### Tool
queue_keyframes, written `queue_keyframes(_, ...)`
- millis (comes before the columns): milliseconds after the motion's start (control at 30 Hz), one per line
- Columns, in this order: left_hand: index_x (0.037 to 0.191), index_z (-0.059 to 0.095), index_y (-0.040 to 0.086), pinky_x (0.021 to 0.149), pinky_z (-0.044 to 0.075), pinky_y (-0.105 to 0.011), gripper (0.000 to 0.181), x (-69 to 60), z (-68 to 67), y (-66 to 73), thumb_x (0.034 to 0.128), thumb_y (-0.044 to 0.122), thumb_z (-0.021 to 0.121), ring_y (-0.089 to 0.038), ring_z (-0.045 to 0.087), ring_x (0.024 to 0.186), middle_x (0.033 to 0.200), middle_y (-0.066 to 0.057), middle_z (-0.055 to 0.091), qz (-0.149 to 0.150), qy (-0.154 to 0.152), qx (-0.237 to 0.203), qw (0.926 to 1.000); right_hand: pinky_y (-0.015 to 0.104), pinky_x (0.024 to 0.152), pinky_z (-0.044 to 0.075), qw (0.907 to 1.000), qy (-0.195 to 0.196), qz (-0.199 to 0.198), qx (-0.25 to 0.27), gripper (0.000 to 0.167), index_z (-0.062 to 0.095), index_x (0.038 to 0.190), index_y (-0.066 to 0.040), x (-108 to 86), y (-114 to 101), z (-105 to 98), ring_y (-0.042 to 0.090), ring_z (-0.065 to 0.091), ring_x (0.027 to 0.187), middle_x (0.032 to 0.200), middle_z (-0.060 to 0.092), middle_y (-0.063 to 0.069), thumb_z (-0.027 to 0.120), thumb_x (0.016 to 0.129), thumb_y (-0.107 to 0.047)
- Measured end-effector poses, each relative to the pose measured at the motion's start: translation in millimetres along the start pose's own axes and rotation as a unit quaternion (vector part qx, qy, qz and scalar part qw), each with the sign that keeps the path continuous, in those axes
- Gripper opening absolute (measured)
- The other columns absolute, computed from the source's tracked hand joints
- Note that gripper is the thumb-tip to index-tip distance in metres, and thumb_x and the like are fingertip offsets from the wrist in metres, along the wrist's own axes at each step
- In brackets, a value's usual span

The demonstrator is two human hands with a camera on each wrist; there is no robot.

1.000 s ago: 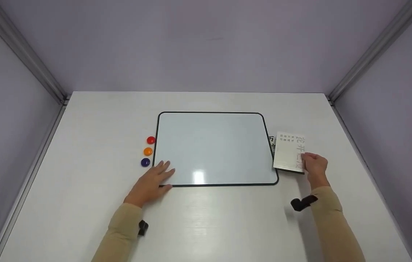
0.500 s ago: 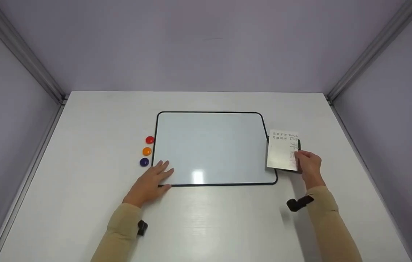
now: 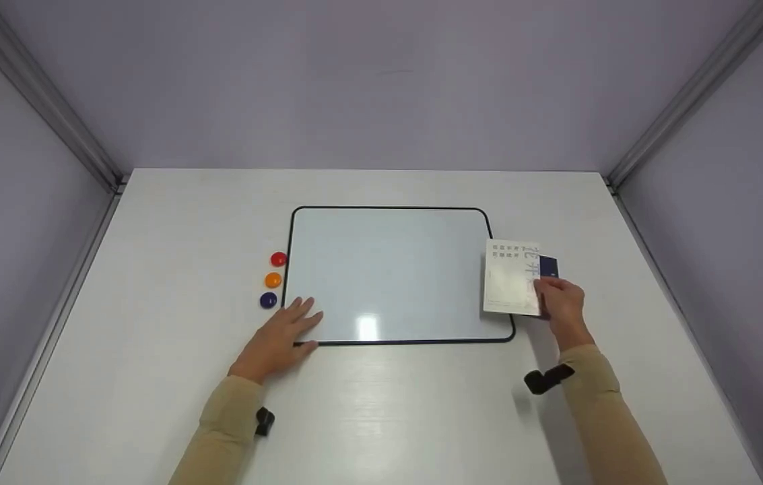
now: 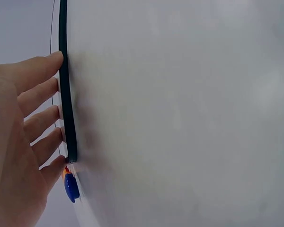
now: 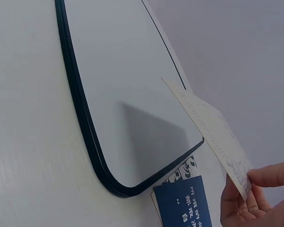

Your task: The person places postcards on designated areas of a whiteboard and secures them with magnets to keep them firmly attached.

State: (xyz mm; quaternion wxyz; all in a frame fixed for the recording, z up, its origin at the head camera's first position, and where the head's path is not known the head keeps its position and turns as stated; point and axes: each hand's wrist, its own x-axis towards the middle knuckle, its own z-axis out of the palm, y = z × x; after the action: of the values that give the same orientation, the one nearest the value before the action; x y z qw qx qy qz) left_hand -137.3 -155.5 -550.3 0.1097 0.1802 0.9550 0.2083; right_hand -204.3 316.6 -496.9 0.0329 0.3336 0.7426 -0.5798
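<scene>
Hands apart: my L hand (image 3: pixel 277 342) is spread, fingers on the whiteboard's (image 3: pixel 388 269) near-L corner; w/ my R hand (image 3: pixel 561 304) I pinch a white card (image 3: pixel 508 277) by its R edge. It's tilted, up off the table (image 3: pixel 388 417), partly over the whiteboard's R side. Blue card (image 5: pixel 183 203) lies beside that side; red disc (image 3: pixel 278 259), orange disc (image 3: pixel 273 280) & dk blue disc (image 3: pixel 268 300) just L.

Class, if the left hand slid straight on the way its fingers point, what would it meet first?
The way over the whiteboard looks free, so the left hand would probably first meet the far black rim; the spread fingers leave the line uncertain.
</scene>
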Motion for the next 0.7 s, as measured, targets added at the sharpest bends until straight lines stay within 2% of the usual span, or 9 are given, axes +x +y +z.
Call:
queue_keyframes(233, 0.147, 0.041, 0.018, 0.125, 0.021, -0.048, 0.057, -1.6, 0.3, 0.5, 0.0948, 0.032, 0.059, -0.029, 0.021, 0.152, 0.161, -0.006, 0.027, 0.003, -0.006, -0.017, 0.9998, 0.013, 0.060, 0.049, 0.9996, -0.022, -0.015, 0.002, 0.044, 0.050, 0.133, 0.005, -5.8, 0, 6, -0.001, 0.055, 0.065, 0.078, 0.055, -0.011, 0.055, 0.095, -0.016)
queue_keyframes(400, 0.147, 0.041, 0.019, 0.125, 0.021, -0.048, 0.056, -0.9, -1.0, 1.9, 0.0948, 0.032, 0.059, -0.028, 0.022, 0.152, 0.161, -0.005, 0.028, 0.004, -0.001, -0.012, 0.9999, 0.012, 0.061, 0.049, 0.9993, -0.024, -0.028, 0.001, 0.042, 0.051, 0.132, 0.006, -8.1, -2, 12, -0.002, 0.055, 0.067, 0.078, 0.055, -0.011, 0.055, 0.095, -0.014)
queue_keyframes(700, 0.147, 0.041, 0.018, 0.125, 0.021, -0.048, 0.057, 0.1, -0.2, 0.2, 0.0946, 0.032, 0.059, -0.028, 0.022, 0.152, 0.161, -0.006, 0.027, 0.006, 0.002, -0.014, 0.9999, 0.011, 0.065, 0.049, 0.9988, -0.036, -0.032, -0.012, 0.044, 0.050, 0.134, 0.006, -14.2, -7, 19, -0.002, 0.055, 0.071, 0.088, 0.057, -0.007, 0.055, 0.096, -0.016)
